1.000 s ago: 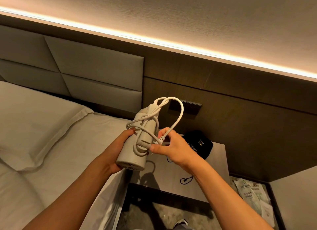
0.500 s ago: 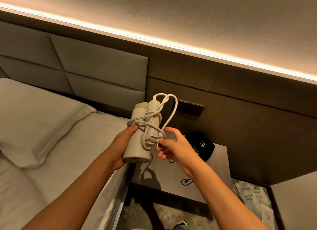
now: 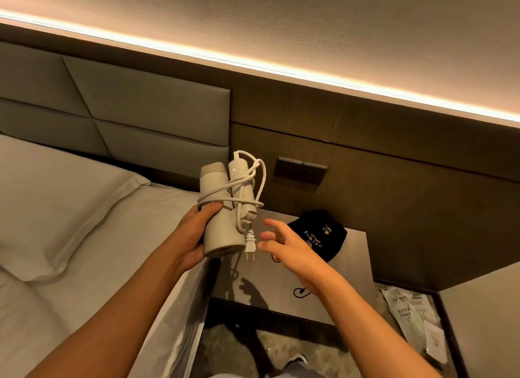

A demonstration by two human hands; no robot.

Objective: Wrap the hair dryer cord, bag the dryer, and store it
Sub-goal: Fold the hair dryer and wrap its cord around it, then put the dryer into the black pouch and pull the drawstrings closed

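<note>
My left hand [image 3: 197,234] grips a pale folded hair dryer [image 3: 218,208], held upright above the gap between bed and nightstand. Its white cord [image 3: 244,197] is wound around the barrel and folded handle, and the plug [image 3: 250,245] dangles below the dryer's lower end. My right hand [image 3: 284,244] hovers just right of the plug with fingers spread, holding nothing. A black drawstring bag [image 3: 320,237] with printed lettering lies on the nightstand beyond my right hand.
The grey nightstand [image 3: 351,268] stands against a dark wood wall with a switch panel [image 3: 300,170]. The bed with a white pillow [image 3: 56,203] fills the left. Plastic-wrapped packets [image 3: 413,321] lie on the floor at the right. A shoe [image 3: 295,360] shows below.
My right hand let go of the cord end and drew back to the right, fingers opening. The plug now hangs free. The dryer stays in my left hand.
</note>
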